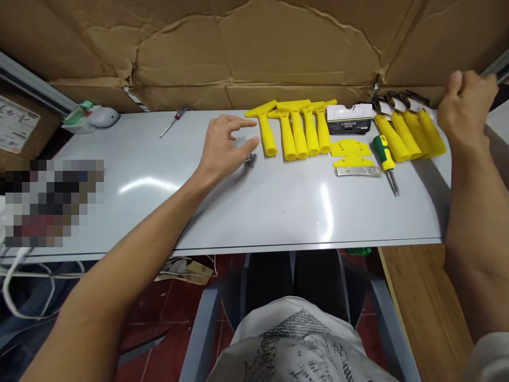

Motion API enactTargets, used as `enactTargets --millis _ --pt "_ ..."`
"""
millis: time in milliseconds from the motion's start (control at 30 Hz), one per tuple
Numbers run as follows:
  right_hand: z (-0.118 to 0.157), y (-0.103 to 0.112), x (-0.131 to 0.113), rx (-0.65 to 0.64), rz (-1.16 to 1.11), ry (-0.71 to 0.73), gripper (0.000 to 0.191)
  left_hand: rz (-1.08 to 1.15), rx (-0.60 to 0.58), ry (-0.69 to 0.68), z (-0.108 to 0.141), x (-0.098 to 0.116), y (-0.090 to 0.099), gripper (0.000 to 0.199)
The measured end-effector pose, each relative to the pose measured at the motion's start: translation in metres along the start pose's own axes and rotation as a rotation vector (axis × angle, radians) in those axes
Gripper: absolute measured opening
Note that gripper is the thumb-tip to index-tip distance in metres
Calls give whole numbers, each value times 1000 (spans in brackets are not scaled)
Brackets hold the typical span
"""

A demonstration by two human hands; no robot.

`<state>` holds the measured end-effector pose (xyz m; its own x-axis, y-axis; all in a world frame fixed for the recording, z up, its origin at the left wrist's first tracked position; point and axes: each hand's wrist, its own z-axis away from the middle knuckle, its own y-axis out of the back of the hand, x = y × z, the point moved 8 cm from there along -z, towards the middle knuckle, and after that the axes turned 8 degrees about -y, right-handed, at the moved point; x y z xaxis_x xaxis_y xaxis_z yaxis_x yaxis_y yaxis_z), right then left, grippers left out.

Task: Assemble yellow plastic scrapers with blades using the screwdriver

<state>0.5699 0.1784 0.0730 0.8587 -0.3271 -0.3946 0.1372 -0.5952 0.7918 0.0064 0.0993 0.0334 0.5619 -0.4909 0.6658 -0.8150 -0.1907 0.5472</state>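
My left hand (225, 146) hovers over the table with thumb and fingers apart, holding nothing. Just under its thumb lies a small pile of screws (249, 160). To the right are several yellow T-shaped scraper handles (299, 127) in a row. My right hand (467, 109) is raised at the far right, its fingers curled; what they hold, if anything, is hidden. Beside it lie several yellow scrapers (397, 135) with dark and white heads. Between the two groups are yellow drilled plates (350, 148), thin metal blades (358, 172) and a green-yellow screwdriver (383, 153).
A small white-and-black box (350, 119) stands behind the plates. Another screwdriver (173, 122) lies at the back left, near a white rounded object (104, 116). Cardboard (278, 48) walls the table's back. The table's front edge (310, 246) runs before my lap.
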Motion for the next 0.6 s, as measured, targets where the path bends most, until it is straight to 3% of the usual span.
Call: enactTargets --millis 100,200,300,367,467,533,600 --pt "13 27 -22 201 -121 16 27 -115 -164 -162 -3 1 -20 66" --pt "35 44 -53 264 -281 219 21 -218 -281 -207 -4 -1 -38 60" --pt "55 50 -73 261 -298 324 21 -204 -301 -172 -5 -4 -43 48" --pt "64 47 -83 225 -246 374 23 -127 -259 -150 -4 -1 -39 41" --pt "74 46 -92 208 -157 417 23 82 -98 -82 -3 7 -24 26" --pt "80 50 -95 231 -145 448 26 249 24 21 -1 7 -14 23" --pt "86 56 -97 263 -172 481 30 435 75 198 1 -2 -12 30"
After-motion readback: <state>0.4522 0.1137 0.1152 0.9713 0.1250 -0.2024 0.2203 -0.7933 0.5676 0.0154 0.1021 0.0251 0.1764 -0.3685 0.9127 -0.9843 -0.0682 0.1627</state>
